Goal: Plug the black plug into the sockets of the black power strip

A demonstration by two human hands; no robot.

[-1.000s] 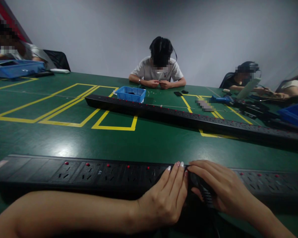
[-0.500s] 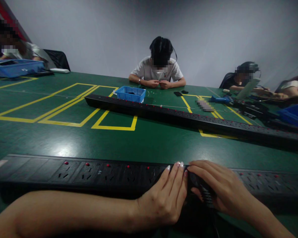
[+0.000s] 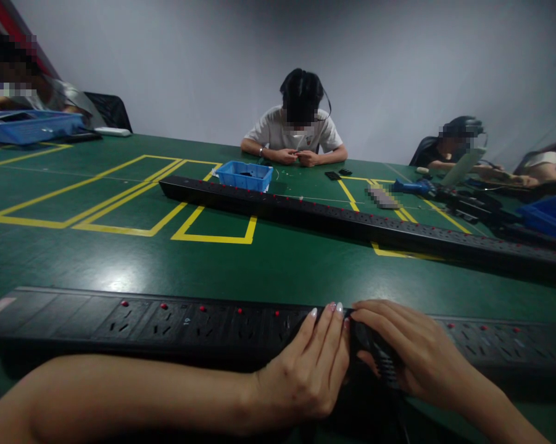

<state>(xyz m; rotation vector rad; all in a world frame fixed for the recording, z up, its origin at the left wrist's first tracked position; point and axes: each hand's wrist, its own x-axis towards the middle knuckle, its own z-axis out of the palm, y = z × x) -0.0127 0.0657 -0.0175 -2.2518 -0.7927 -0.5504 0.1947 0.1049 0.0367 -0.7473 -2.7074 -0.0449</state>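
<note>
A long black power strip (image 3: 166, 324) with red switches lies across the near edge of the green table (image 3: 268, 265). My left hand (image 3: 312, 364) lies flat on the strip, fingers stretched out and together, forearm along the front edge. Just to its right, my right hand (image 3: 414, 351) curls over a black plug with a ribbed cord grip (image 3: 383, 364), seated in the strip. The fingertips of both hands almost touch.
A second long black power strip (image 3: 352, 225) runs diagonally across mid-table. Behind it stands a small blue bin (image 3: 244, 175). Yellow tape outlines mark the table. One person sits opposite, others at far left and right, with blue bins (image 3: 28, 126) and tools beside them.
</note>
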